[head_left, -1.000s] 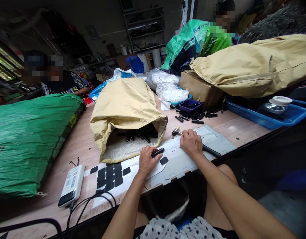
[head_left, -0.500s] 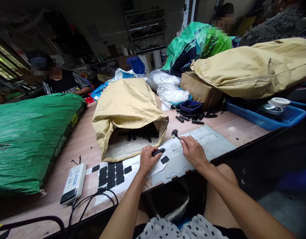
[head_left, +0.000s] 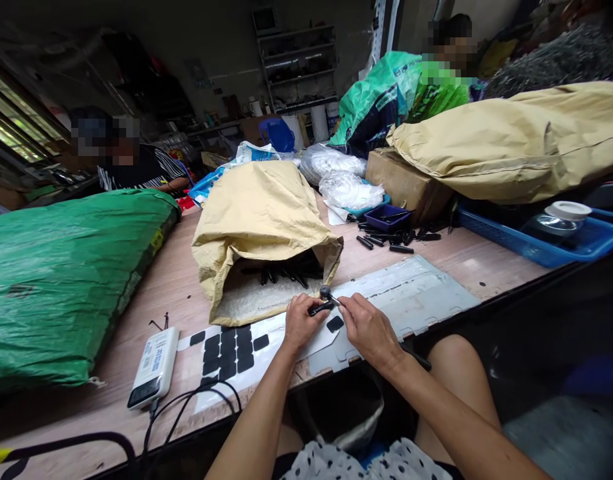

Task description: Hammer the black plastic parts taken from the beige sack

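My left hand (head_left: 302, 321) is closed around a short black cylindrical handle (head_left: 318, 309), just before the mouth of a beige woven sack (head_left: 259, 207). Between the fingers of my right hand (head_left: 369, 327) is a thin metal rod with a round dark head (head_left: 326, 293). That head is right over the end of the handle; whether the two touch I cannot tell. Inside the sack's mouth lie several black pieces (head_left: 286, 272). A black rounded-square pad (head_left: 335, 324) lies on white backing between my hands, and more black pads (head_left: 228, 352) sit in rows to the left.
A grey board (head_left: 426, 293) covers the table's front edge. Loose black handles (head_left: 401, 249) lie beside a purple tray (head_left: 386, 217). A white power bank (head_left: 154, 367) with cables and a green sack (head_left: 71, 287) are on the left, a blue basket (head_left: 556, 243) on the right. Two people are beyond.
My right hand has moved left, bringing the round-headed rod over to the black handle. My left hand still grips the handle near the sack's mouth. The view has shifted slightly.
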Motion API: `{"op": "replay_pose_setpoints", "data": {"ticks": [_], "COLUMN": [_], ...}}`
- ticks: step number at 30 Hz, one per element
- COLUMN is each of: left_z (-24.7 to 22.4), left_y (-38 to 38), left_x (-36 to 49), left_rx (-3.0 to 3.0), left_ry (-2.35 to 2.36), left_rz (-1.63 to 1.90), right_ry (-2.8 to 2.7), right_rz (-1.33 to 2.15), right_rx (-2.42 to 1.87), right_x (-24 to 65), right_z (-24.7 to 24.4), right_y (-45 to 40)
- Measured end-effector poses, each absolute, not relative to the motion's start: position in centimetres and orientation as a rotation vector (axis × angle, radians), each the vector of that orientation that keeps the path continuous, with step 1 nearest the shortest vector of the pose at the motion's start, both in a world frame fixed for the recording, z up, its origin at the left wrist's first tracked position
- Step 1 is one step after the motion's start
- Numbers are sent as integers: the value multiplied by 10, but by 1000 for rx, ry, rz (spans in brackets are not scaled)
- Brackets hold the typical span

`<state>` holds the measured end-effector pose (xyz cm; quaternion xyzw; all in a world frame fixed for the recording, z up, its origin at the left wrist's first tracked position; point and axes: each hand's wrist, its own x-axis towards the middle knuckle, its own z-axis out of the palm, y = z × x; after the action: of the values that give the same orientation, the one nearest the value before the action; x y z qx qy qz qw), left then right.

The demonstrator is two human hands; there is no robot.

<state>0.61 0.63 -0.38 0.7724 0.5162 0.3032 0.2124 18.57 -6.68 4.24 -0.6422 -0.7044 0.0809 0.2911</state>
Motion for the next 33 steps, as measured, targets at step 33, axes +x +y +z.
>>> {"op": "replay_pose_setpoints", "data": {"ticks": [33], "left_z": [42], "left_y": [-38], "left_x": [4], "left_rx": [1905], "left_ry": [1273], "left_rz": [955], "right_ry": [-1868], "right_rz": [-192], "right_rx": [-2133], "right_x": [246], "right_z": [7], "right_y": [12]}}
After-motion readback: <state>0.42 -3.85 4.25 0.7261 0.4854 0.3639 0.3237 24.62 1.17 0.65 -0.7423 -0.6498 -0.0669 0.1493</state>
